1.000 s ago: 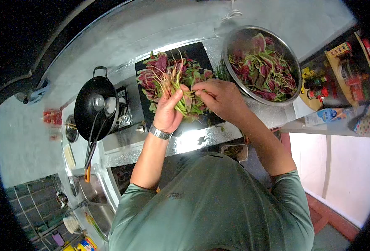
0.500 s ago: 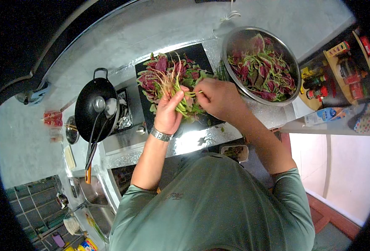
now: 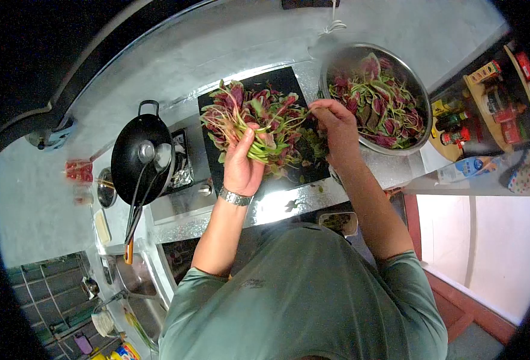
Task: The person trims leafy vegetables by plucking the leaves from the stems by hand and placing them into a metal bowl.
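Note:
My left hand is wrapped round a bunch of red-and-green leafy greens, stems and pale roots sticking up past the thumb. More of these greens lie behind it on a black panel. To the right, my right hand has its fingers pinched together by a thin stem end, near the left rim of a steel bowl full of similar greens. Whether the fingertips hold the stem is hard to make out. Small dark green leaves lie below those fingers.
A black wok with two ladles stands on the left, its handle pointing up. A corner shelf with jars and boxes is on the right. Below the counter edge is a small container. A sink lies lower left.
My right hand has moved right, away from the bunch and toward the bowl, its fingers more extended. My left hand keeps its hold on the greens, and the whole view has shifted slightly.

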`<state>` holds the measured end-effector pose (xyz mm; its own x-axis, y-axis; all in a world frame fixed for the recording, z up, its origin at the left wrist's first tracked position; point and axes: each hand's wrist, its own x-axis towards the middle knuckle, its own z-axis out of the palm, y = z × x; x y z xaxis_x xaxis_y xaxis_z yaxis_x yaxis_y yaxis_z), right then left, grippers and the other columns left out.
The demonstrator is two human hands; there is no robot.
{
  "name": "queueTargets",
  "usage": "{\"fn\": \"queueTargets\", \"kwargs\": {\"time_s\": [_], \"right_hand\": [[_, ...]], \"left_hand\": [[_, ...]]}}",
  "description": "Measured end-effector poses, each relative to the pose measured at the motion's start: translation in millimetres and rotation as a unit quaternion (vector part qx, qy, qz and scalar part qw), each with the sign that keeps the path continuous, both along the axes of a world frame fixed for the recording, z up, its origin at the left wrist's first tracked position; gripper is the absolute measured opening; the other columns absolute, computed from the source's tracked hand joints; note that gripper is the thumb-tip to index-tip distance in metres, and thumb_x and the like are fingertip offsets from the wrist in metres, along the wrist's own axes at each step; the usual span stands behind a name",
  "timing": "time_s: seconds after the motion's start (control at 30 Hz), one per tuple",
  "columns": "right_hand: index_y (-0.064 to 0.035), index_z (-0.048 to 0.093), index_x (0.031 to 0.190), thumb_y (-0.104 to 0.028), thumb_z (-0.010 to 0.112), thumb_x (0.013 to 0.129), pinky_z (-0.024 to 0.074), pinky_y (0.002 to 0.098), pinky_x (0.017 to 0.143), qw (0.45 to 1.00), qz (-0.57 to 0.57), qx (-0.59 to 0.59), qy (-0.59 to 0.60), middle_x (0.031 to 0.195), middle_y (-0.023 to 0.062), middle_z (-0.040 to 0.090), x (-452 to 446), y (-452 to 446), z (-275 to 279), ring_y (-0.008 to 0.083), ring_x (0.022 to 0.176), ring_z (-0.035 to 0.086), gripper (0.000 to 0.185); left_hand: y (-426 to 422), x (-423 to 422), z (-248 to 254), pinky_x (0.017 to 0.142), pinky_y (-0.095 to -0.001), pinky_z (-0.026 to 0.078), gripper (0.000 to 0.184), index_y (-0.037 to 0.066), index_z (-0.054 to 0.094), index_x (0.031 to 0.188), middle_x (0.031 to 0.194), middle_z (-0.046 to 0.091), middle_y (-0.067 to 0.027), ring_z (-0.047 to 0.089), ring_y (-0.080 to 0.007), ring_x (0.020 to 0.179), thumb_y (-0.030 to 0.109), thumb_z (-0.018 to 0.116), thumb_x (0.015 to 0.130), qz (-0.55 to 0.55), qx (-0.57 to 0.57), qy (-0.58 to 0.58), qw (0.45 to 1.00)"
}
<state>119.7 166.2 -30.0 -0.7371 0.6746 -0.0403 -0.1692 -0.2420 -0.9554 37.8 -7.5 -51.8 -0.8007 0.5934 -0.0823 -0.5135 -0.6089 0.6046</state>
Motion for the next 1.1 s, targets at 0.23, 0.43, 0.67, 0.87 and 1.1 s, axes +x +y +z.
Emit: {"fn": "queueTargets", "kwargs": {"time_s": [0.23, 0.43, 0.67, 0.87, 1.1], "right_hand": [[-0.0075, 0.060, 0.097, -0.019, 0.062, 0.086, 0.0372, 0.0232, 0.062, 0.983, -0.041, -0.171, 0.052, 0.072, -0.0046, 0.046, 7.1, 20.1, 1.8, 0.0085, 0.066, 0.045, 0.016], [-0.0076, 0.060, 0.094, -0.018, 0.054, 0.091, 0.0376, 0.0234, 0.063, 0.989, -0.135, -0.054, 0.035, 0.075, -0.0031, 0.051, 29.1, 57.4, -0.1, 0.0085, 0.071, 0.046, 0.013], [-0.0076, 0.053, 0.093, -0.018, 0.048, 0.094, 0.0342, 0.0238, 0.068, 0.992, -0.060, 0.105, -0.029, 0.080, -0.0008, 0.052, 51.8, 57.0, 0.4, 0.0111, 0.071, 0.042, 0.011], [-0.0062, 0.052, 0.096, -0.015, 0.049, 0.097, 0.0369, 0.0234, 0.068, 0.986, 0.008, 0.168, -0.021, 0.079, -0.0018, 0.046, 43.1, 16.0, -10.6, 0.0084, 0.072, 0.042, 0.009], [-0.0075, 0.057, 0.099, -0.018, 0.060, 0.089, 0.0508, 0.0355, 0.060, 0.945, 0.138, 0.289, -0.067, 0.081, 0.0091, 0.064, 40.9, -47.6, 7.7, 0.0221, 0.066, 0.065, 0.015]], "left_hand": [[-1.6, 1.7, -1.9, 0.081, -0.0279, 0.049, 0.012, 0.009, 0.060, 0.105, 0.096, 0.065, -0.0005, 0.061, -0.0133, 0.088, 0.013, 0.056, 0.094, -0.016, 0.030, -0.016, 0.999], [-10.3, -5.8, -7.0, 0.083, -0.0296, 0.047, 0.012, 0.007, 0.061, 0.102, 0.092, 0.061, -0.0017, 0.059, -0.0137, 0.087, 0.015, 0.057, 0.093, -0.033, 0.024, -0.049, 0.998], [-10.4, -7.3, -2.0, 0.082, -0.0267, 0.048, 0.013, 0.007, 0.061, 0.102, 0.092, 0.061, -0.0017, 0.059, -0.0130, 0.089, 0.016, 0.058, 0.093, -0.056, 0.054, -0.113, 0.991], [-8.4, -8.4, -3.1, 0.079, -0.0335, 0.052, 0.018, 0.012, 0.060, 0.109, 0.096, 0.065, -0.0011, 0.063, -0.0143, 0.092, 0.022, 0.051, 0.097, -0.104, 0.060, -0.109, 0.987], [-1.9, -5.5, 2.7, 0.086, -0.0316, 0.050, 0.023, 0.005, 0.058, 0.112, 0.100, 0.065, -0.0082, 0.063, -0.0180, 0.095, 0.020, 0.053, 0.095, -0.073, 0.073, -0.129, 0.986]]}}
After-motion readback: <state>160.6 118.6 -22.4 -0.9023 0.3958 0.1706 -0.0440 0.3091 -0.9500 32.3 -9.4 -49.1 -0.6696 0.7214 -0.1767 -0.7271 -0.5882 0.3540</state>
